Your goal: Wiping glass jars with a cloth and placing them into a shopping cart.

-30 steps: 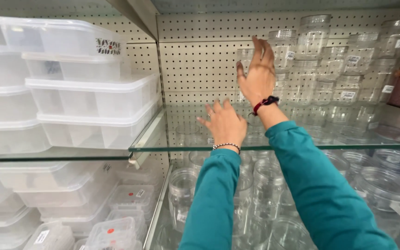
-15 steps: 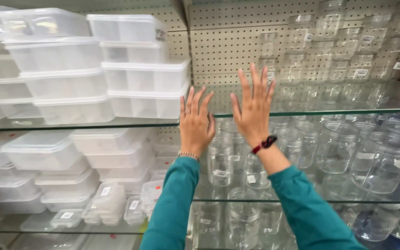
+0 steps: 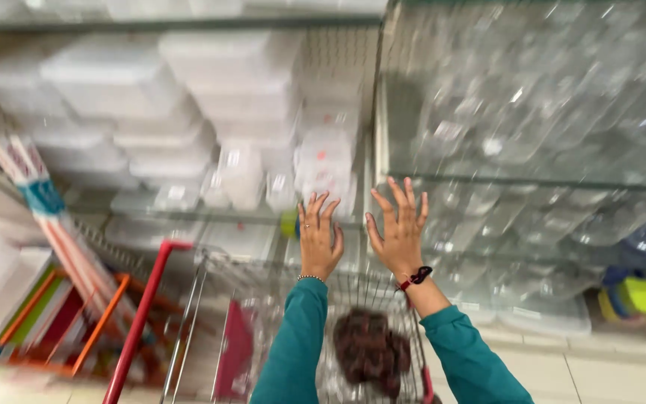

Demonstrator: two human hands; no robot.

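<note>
Lowering both arms from the upper jar shelf, I am holding my left hand (image 3: 319, 238) and right hand (image 3: 398, 228) spread and empty above the wire shopping cart (image 3: 263, 299), clear plastic jars (image 3: 532, 120) on the far right.

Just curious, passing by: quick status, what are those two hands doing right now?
Left hand and right hand both open, fingers spread, holding nothing. Raised above wire shopping cart. Blurred clear containers on shelves ahead; nothing between.

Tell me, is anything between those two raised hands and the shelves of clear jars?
Nothing visible. The left hand and right hand are empty, fingers spread, above the wire cart. Only open air separates them from the blurred jars behind.
</note>
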